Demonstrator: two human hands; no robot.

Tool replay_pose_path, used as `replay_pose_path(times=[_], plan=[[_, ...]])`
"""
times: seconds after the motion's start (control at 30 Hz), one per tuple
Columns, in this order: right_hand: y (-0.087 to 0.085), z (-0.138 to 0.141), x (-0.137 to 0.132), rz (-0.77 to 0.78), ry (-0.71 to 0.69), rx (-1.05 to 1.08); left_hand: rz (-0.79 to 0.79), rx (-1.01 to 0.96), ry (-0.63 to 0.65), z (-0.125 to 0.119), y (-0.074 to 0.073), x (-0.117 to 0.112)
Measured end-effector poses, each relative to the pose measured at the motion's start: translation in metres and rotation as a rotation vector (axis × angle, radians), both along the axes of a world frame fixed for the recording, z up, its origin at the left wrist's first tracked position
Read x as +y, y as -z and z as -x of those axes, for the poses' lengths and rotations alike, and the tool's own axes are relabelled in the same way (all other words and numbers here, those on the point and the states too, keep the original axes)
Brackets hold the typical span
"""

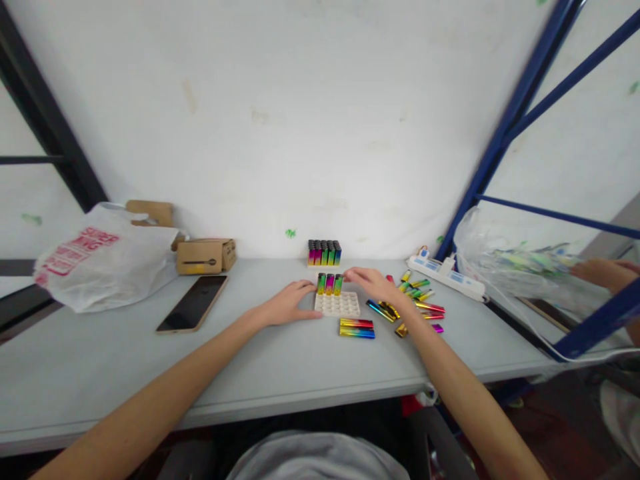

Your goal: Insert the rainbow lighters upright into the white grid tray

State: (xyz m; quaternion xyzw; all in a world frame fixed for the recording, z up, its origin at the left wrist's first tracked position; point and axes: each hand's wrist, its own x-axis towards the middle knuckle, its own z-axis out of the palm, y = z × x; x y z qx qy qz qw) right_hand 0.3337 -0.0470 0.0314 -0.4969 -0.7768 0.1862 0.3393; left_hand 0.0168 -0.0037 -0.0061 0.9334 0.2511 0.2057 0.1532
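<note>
A white tray (337, 305) with rows of round holes lies in front of me. Three lighters (329, 285) with shiny coloured bodies and black tops stand upright along its far row. My left hand (290, 304) rests at the tray's left edge, thumb and fingers spread apart and holding nothing. The fingertips of my right hand (373, 283) close on the rightmost standing lighter (339, 285) near its top; my thumb is mostly hidden. Two lighters, red-gold (356, 323) and blue-gold (357, 333), lie side by side in front of the tray.
Several loose lighters (415, 290) lie at right, partly under my forearm. A full block of upright lighters (325, 253) stands by the wall. A phone (194, 304), cardboard box (206, 257) and plastic bag (107, 257) are at left; a power strip (449, 277) is at right.
</note>
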Motion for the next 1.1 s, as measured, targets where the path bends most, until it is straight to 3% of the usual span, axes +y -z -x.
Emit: replay_pose_path(times=[0.13,0.2,0.27,0.33,0.47,0.87,1.0,1.1], plan=[[0.0,-0.025,0.006,-0.126,0.56,-0.208,0.003,0.003,-0.017,0.0,0.002,0.0],[0.003,-0.041,0.006,-0.089,0.794,-0.359,0.002,0.01,-0.019,0.0,0.002,0.001],[0.007,-0.058,0.003,0.029,0.93,-0.444,-0.001,0.018,-0.018,0.0,0.002,0.001],[0.012,-0.074,0.001,0.161,0.974,-0.487,-0.005,0.023,-0.016,0.0,0.001,0.0],[0.016,-0.089,0.003,0.245,0.962,-0.5,-0.01,0.03,-0.018,0.0,0.001,0.0],[0.006,-0.08,0.022,0.018,0.813,-0.367,-0.025,0.047,-0.018,0.0,0.0,-0.001],[0.004,-0.055,0.02,-0.106,0.485,0.058,-0.022,0.048,-0.017,0.0,0.0,-0.002],[0.01,-0.023,0.017,-0.042,0.201,0.395,-0.023,0.034,-0.012,0.0,0.0,-0.002]])
